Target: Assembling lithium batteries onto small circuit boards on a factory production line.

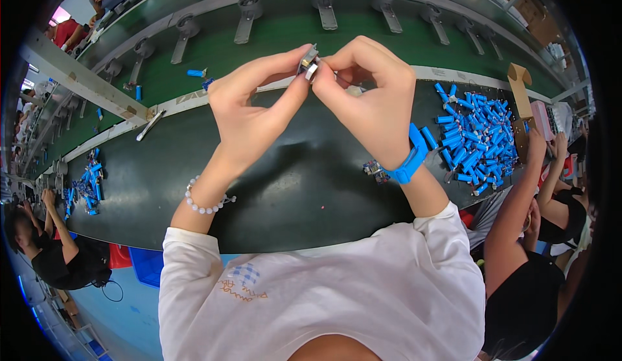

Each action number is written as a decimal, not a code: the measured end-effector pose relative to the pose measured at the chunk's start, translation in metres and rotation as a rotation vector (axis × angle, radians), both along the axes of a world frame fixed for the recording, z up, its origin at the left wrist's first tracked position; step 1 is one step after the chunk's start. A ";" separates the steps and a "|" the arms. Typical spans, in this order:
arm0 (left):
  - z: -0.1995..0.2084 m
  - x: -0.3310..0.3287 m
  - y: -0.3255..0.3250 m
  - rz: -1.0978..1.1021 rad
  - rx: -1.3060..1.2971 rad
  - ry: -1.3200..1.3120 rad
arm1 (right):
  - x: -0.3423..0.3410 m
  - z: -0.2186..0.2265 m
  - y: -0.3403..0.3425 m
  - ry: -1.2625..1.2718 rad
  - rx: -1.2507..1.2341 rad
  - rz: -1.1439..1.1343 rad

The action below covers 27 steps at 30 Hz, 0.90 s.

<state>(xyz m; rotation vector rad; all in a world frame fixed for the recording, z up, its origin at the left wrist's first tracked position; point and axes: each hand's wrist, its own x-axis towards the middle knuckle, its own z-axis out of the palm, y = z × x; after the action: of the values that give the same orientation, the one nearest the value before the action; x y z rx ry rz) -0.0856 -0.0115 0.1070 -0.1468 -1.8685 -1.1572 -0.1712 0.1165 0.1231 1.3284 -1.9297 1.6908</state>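
While both forearms reach up over the dark bench [285, 202], the left hand [249, 105] pinches a small grey metal part [310, 66] between thumb and forefinger, its other fingers hidden behind. The right hand [372, 92] is drawn narrow at the part's right side, thumb and curled forefinger close together; whether those fingertips grip it or only touch it cannot be told. The part is held up near the bench's far edge, in front of the green strip [285, 50], where a row of grey fixtures [324, 5] stands. A beaded bracelet [202, 209] circles the left wrist and a blue watch [409, 161] the right. Just beside the right wrist lie some small boards [376, 171]; farther right spreads a big heap of blue cylinders [479, 134], with an open carton [518, 92] next to it. A smaller heap [89, 186] lies far left, and a slim pale tool [151, 126] rests near the far edge. Co-workers in black sit on the left [61, 251] and right [528, 290]
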 end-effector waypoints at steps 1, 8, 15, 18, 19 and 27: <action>0.001 0.001 -0.001 0.004 -0.001 0.000 | 0.000 0.001 0.001 0.000 -0.001 0.004; 0.007 -0.001 -0.014 -0.126 -0.069 -0.067 | -0.002 0.002 0.004 0.131 0.011 0.005; 0.008 -0.002 -0.017 -0.139 -0.065 -0.158 | -0.003 -0.007 -0.002 0.073 0.048 0.006; 0.006 -0.001 -0.017 -0.166 -0.027 -0.145 | -0.001 -0.006 0.000 0.086 0.051 0.000; 0.006 -0.001 -0.016 -0.163 -0.025 -0.145 | -0.001 -0.006 0.000 0.086 0.051 0.003; 0.005 0.000 -0.014 -0.190 0.042 -0.154 | -0.002 -0.003 0.002 0.028 0.048 0.049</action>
<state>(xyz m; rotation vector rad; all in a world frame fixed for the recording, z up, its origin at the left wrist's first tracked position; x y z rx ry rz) -0.0858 -0.0253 0.1121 -0.2206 -1.9968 -1.3693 -0.1735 0.1180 0.1196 1.4199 -1.9488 1.6496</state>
